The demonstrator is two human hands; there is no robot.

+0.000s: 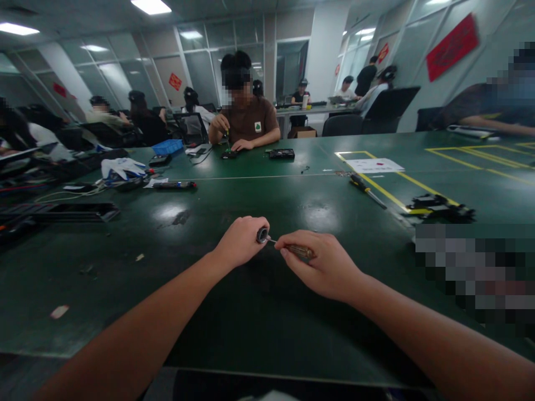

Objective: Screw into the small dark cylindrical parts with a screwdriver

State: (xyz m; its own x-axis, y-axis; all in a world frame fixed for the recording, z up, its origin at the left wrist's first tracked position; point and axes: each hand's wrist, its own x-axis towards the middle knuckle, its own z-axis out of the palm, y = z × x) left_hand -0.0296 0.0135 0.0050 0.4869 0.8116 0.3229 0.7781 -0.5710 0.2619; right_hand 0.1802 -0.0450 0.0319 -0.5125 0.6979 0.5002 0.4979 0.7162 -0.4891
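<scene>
Above the green table (234, 345), my left hand (240, 242) is closed around a small dark cylindrical part (262, 235), its round hollow end facing toward my right side. My right hand (321, 262) grips a screwdriver (303, 250) with an amber, see-through handle. The thin shaft points left, and its tip meets or nearly meets the rim of the dark part; exact contact is too small to tell. Most of the part is hidden inside my left fingers.
A yellow-and-black screwdriver (368, 189) lies right of centre, near a black assembly (438, 209) and a white sheet (375, 165). To the left are gloves (123, 169), cables, a blue bin (167, 147) and a dark tool (174, 185). Across the table a person (251, 117) works.
</scene>
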